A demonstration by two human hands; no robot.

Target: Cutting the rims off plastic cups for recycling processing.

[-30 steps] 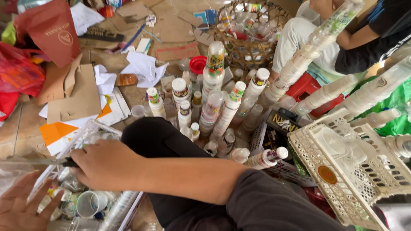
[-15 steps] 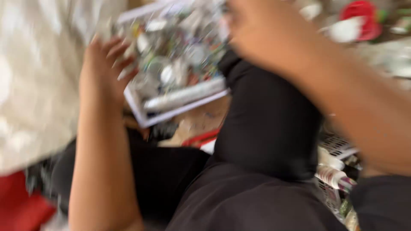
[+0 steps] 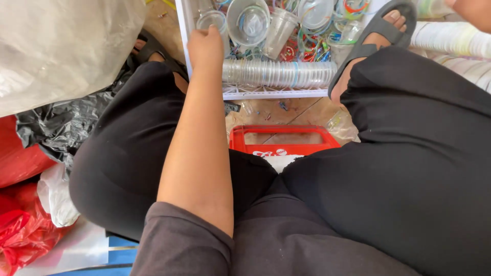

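Note:
My left hand (image 3: pixel 206 47) reaches down past my knee to the near left corner of a white wire basket (image 3: pixel 276 94). Its fingers curl over the basket's rim, beside a clear plastic cup (image 3: pixel 212 20). The basket holds several loose clear cups and lids, and a long stack of clear cups (image 3: pixel 279 74) lies on its side along the near edge. Only a small patch of my right hand (image 3: pixel 473 13) shows at the top right corner; its fingers are out of frame.
I sit on a red crate (image 3: pixel 284 140) with my black-trousered knees apart and my sandalled foot (image 3: pixel 378 30) against the basket. A big white sack (image 3: pixel 61 46), a black bag (image 3: pixel 61 122) and red bags (image 3: pixel 20 225) crowd the left. Stacked paper cups (image 3: pixel 450 38) lie at the right.
My view has swung from the cups on the floor ahead down to my lap. My left hand has gone from spread open by the basket to curled over its corner.

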